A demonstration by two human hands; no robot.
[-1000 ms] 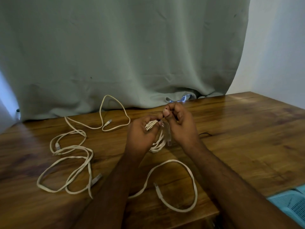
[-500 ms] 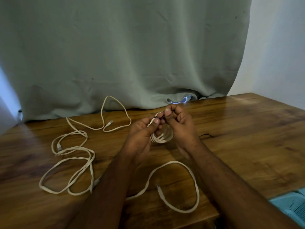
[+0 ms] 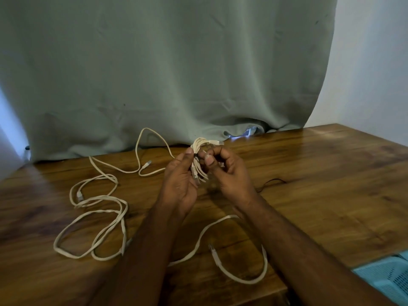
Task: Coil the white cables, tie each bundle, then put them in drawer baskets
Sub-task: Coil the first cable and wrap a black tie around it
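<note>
1. Left hand (image 3: 180, 182) and right hand (image 3: 229, 173), raised at centre, both pinch the small coiled white cable bundle (image 3: 199, 160).
2. Loose white cables (image 3: 97, 208) lie at 9 o'clock on the brown wooden desk (image 3: 320, 184); grey-green curtain (image 3: 165, 69) at 12 o'clock.

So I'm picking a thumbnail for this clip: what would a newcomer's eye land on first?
Probably the two hands raised mid-frame, the left hand and right hand gripping a small coiled white cable bundle between them. Next, the loose white cables sprawled over the wooden table at left, then the grey-green curtain filling the background.
</note>
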